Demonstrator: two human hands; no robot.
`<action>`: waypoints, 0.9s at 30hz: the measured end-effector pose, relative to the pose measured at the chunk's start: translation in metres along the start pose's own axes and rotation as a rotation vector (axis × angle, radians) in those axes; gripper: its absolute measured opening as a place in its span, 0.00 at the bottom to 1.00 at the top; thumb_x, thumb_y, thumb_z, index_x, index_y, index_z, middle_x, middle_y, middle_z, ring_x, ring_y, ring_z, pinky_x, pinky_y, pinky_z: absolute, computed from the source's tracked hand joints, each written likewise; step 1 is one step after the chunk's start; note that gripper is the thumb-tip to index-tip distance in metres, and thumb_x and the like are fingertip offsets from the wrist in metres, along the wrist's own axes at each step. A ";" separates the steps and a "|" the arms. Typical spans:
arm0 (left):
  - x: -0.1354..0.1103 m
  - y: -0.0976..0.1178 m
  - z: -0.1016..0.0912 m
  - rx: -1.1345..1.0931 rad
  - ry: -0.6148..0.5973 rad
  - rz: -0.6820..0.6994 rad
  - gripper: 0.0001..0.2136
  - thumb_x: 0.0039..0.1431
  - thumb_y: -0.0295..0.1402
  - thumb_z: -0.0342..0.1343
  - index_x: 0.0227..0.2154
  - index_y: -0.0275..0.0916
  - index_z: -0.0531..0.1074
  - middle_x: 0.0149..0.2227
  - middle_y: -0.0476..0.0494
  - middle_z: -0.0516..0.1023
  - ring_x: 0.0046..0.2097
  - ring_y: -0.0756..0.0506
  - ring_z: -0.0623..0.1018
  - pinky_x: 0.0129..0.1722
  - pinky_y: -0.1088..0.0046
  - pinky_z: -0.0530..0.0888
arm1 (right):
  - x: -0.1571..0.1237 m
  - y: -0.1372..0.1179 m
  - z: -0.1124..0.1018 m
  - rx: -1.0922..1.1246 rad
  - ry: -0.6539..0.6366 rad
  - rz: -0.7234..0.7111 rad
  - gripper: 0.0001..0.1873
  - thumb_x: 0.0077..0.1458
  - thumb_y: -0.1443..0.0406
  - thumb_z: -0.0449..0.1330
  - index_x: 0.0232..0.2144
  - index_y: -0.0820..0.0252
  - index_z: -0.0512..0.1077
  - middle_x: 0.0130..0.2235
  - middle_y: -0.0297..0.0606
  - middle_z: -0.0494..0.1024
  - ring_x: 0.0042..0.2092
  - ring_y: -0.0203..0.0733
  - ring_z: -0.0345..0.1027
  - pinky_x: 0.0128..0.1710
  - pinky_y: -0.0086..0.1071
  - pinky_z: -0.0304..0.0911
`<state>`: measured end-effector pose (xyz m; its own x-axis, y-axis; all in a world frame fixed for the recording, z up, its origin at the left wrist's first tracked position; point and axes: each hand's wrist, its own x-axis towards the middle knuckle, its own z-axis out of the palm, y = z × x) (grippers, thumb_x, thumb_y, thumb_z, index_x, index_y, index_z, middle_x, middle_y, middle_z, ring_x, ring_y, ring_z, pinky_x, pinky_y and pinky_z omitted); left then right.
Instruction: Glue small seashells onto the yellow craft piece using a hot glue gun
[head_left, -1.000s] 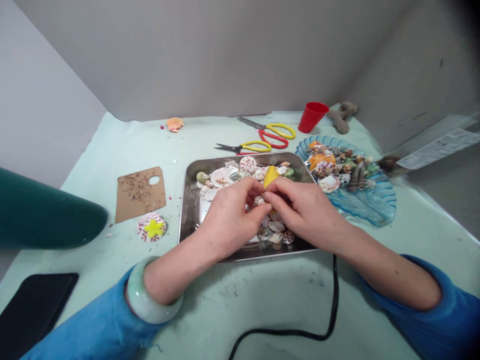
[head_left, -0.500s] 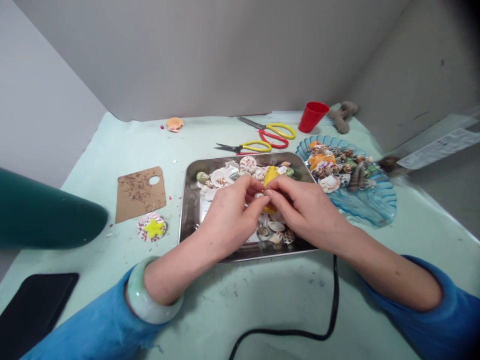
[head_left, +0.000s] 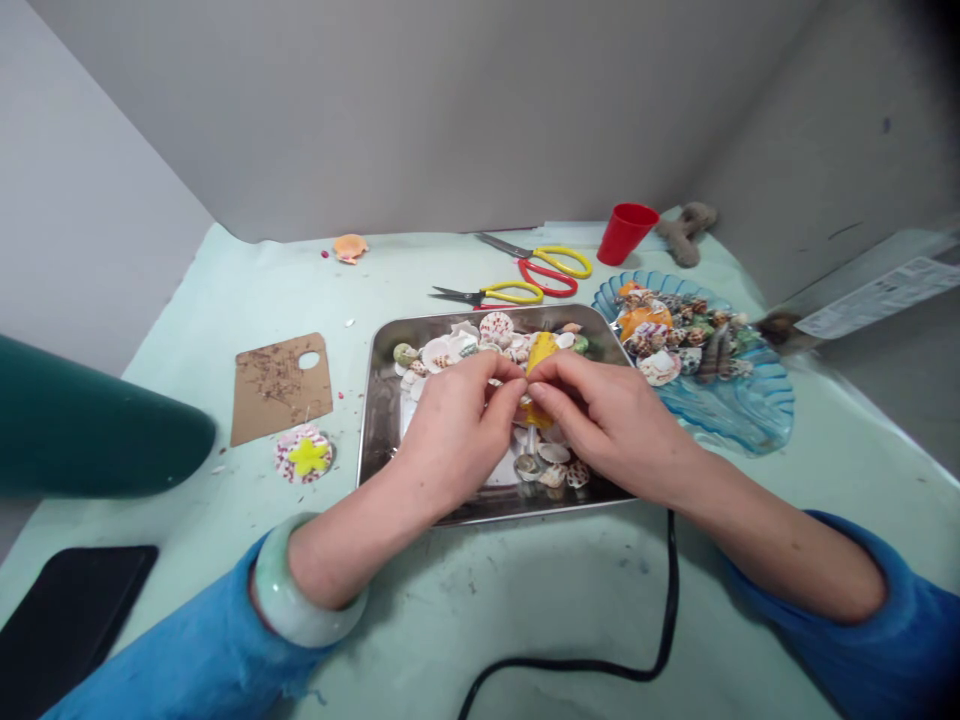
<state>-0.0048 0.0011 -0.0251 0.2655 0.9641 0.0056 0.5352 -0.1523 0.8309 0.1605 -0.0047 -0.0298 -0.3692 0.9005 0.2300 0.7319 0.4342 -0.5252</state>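
Observation:
My left hand (head_left: 465, 415) and my right hand (head_left: 611, 415) meet fingertip to fingertip over a metal tray (head_left: 381, 400). Both thumbs and forefingers are pinched; whatever lies between them is too small or hidden to make out. Beneath the fingertips is a yellow tool (head_left: 541, 350) with a clear stick (head_left: 532, 438) at its near end, perhaps a glue gun, mostly covered by my hands. Around it the tray holds many seashells, among them a speckled scallop shell (head_left: 496, 326) at the back and a white shell (head_left: 553, 453) near the front.
Scissors (head_left: 495, 293) lie behind the tray, near a red cup (head_left: 627, 235). A blue dish (head_left: 765, 410) of shells stands right. Left are a brown card (head_left: 281, 390), a shell with a yellow star (head_left: 309, 457) and a dark green cylinder (head_left: 97, 425). A black cord (head_left: 664, 620) runs in front.
My fingertips have shifted slightly, with the left thumb drawn up and the right thumb a little left. More of the clear stick shows below them. Everything else stays put.

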 end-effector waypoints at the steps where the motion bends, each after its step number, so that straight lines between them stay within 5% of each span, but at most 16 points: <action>1: 0.000 0.000 0.000 -0.011 0.001 -0.001 0.07 0.58 0.35 0.50 0.36 0.40 0.71 0.29 0.48 0.77 0.29 0.48 0.76 0.30 0.72 0.72 | 0.000 0.000 0.000 0.000 0.000 -0.002 0.07 0.60 0.64 0.50 0.32 0.59 0.66 0.27 0.32 0.69 0.28 0.35 0.62 0.30 0.29 0.53; 8: 0.000 -0.006 0.004 -0.149 0.017 0.058 0.09 0.58 0.34 0.52 0.40 0.40 0.68 0.41 0.44 0.78 0.36 0.48 0.77 0.36 0.71 0.75 | 0.000 -0.001 0.000 -0.024 0.041 0.021 0.09 0.60 0.64 0.49 0.29 0.59 0.65 0.25 0.31 0.69 0.27 0.35 0.61 0.29 0.29 0.52; 27: -0.001 0.000 0.001 -0.172 -0.019 0.022 0.11 0.52 0.29 0.55 0.40 0.42 0.68 0.34 0.47 0.77 0.32 0.49 0.77 0.32 0.71 0.75 | 0.000 -0.003 -0.002 -0.026 0.058 0.047 0.10 0.60 0.64 0.49 0.27 0.58 0.63 0.23 0.30 0.66 0.24 0.34 0.58 0.27 0.28 0.50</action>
<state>-0.0041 -0.0001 -0.0255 0.2917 0.9564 0.0159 0.3844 -0.1325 0.9136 0.1592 -0.0058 -0.0266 -0.3009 0.9193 0.2537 0.7625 0.3917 -0.5150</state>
